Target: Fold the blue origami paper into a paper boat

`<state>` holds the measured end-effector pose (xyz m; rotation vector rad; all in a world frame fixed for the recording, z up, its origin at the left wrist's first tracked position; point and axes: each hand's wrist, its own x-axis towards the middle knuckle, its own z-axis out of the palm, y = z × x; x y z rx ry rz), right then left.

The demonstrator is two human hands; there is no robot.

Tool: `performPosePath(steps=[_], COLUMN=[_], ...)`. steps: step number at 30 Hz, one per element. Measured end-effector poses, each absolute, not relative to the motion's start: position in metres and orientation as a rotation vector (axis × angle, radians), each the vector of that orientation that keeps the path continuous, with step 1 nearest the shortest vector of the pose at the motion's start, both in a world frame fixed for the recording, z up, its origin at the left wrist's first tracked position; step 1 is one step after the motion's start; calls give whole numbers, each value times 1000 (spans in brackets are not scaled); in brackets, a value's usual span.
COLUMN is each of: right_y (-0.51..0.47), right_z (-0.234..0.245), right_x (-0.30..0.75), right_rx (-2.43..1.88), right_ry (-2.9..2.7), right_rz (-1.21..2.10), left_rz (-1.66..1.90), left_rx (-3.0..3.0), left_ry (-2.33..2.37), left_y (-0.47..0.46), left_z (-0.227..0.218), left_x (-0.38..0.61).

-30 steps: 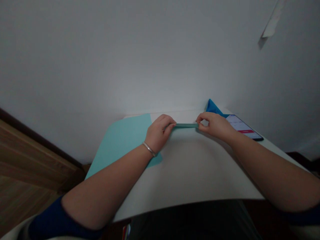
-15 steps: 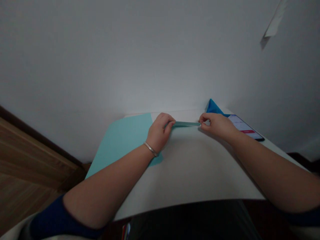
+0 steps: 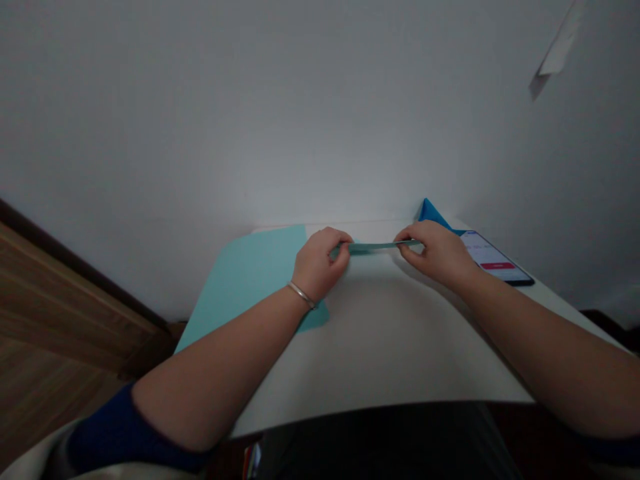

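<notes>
A narrow strip of teal paper [image 3: 373, 247] stretches between my two hands, just above the white table. My left hand [image 3: 323, 263] pinches its left end between thumb and fingers; a silver bangle circles that wrist. My right hand [image 3: 437, 253] grips the strip toward its right end, which shows between thumb and forefinger. Beneath my left hand and forearm lies a large sheet of light teal paper [image 3: 255, 273], partly covered by them.
The white table [image 3: 380, 360] stands against a grey-white wall. Beyond my right hand are a folded blue piece [image 3: 431, 212] and a phone [image 3: 495, 257] with its screen lit. A wooden panel [image 3: 65, 307] is at the left, and a white paper [image 3: 563, 47] hangs on the wall.
My right hand's grip has shifted inward along the strip, so its right end now shows between the fingers. The left hand keeps its pinch. The whole view has shifted slightly.
</notes>
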<state>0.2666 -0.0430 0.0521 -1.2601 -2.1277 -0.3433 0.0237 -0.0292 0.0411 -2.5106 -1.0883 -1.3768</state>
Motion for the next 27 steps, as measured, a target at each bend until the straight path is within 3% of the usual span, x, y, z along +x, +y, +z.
performPosePath(steps=[9,27], right_y=[-65,-67], right_z=[59,60], right_x=[242,242], right_rx=[-947,-929], right_ry=[-2285,-2479], right_rz=[-524,-463], left_rz=[-777,-647], left_rx=[-2443,-2515], left_ry=[-757,-747], left_y=[-41,-46], left_z=[50,54], left_x=[32,36])
